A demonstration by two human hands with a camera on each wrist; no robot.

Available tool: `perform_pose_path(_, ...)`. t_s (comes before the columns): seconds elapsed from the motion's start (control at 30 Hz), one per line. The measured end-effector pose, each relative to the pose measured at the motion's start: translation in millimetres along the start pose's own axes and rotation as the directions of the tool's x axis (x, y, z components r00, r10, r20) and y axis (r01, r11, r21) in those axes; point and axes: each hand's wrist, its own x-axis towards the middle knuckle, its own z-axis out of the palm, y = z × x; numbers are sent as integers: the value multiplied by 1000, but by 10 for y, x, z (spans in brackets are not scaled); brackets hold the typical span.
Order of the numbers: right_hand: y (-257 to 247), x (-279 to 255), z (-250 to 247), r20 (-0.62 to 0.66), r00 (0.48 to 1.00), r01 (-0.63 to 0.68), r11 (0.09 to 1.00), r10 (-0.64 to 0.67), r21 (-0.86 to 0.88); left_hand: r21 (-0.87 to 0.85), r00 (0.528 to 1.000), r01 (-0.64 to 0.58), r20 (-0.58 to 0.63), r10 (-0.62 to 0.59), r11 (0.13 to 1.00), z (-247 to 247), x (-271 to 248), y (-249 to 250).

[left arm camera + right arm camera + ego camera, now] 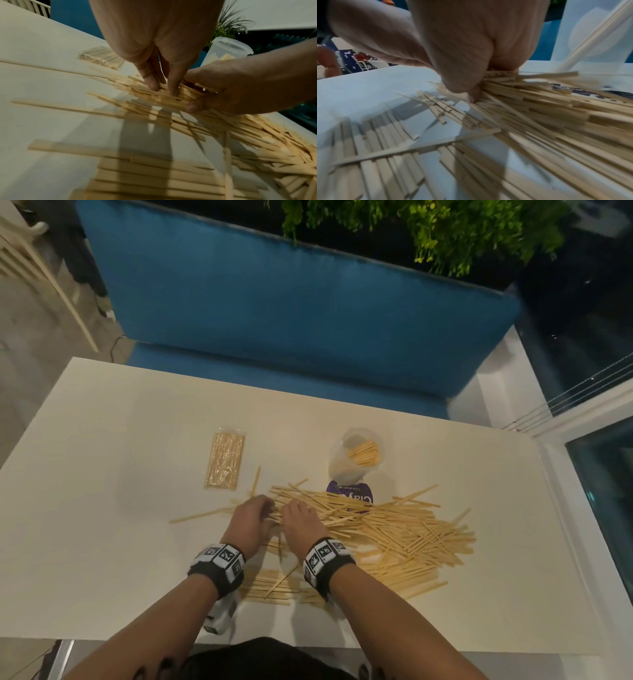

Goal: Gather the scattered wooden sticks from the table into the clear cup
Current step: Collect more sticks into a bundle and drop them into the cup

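Note:
Loose wooden sticks (394,529) lie in a wide heap across the middle and right of the white table (102,508). The clear cup (356,453) stands behind the heap with some sticks inside; in the left wrist view the cup (228,52) shows behind my right hand. My right hand (481,86) grips a bunch of sticks at the heap's left end, thumb below and fingers above. My left hand (164,88) faces it, its fingertips (175,89) pressing on the ends of that bunch. In the head view the left hand (269,510) and right hand (301,513) are close together.
A sealed clear packet of sticks (224,460) lies at the back left of the heap. A purple printed wrapper (349,496) is partly buried under sticks in front of the cup. More sticks (270,583) lie between my wrists. A blue bench (274,302) stands beyond the far edge.

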Motion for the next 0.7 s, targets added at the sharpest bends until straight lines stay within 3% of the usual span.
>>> perform_pose_path(0.1, 24, -23, -52, -11, 1000, -12, 999, 12, 32, -28, 997, -59, -47, 58, 998, -79, -31, 17)
perform_pose_path(0.23, 149, -31, -81, -11, 999, -35, 997, 36, 67, 61, 968, -145, -198, 155, 987, -225, -58, -10)
perform_pose_path(0.3, 235, -61, -117, -13, 1000, -18, 996, 19, 85, 75, 953, -81, -287, 99, 994, -297, -45, -13)
perform_pose_path(0.4, 323, -114, -202, -29, 999, 32, 985, -28, 167, 20, 938, 92, -338, -80, 996, -339, 20, 6)
perform_pose_path(0.5, 364, -125, -270, -43, 998, 60, 969, -51, 238, -39, 944, 193, -264, -196, 980, -324, 82, 82)
perform_pose_path(0.63, 366, -122, -279, -29, 997, 78, 961, -73, 265, -244, 937, 327, -40, -346, 913, -215, 137, 211)
perform_pose_path(0.7, 349, -121, -266, -8, 998, 64, 959, -64, 277, -258, 921, 364, -41, -386, 895, -171, 158, 256)
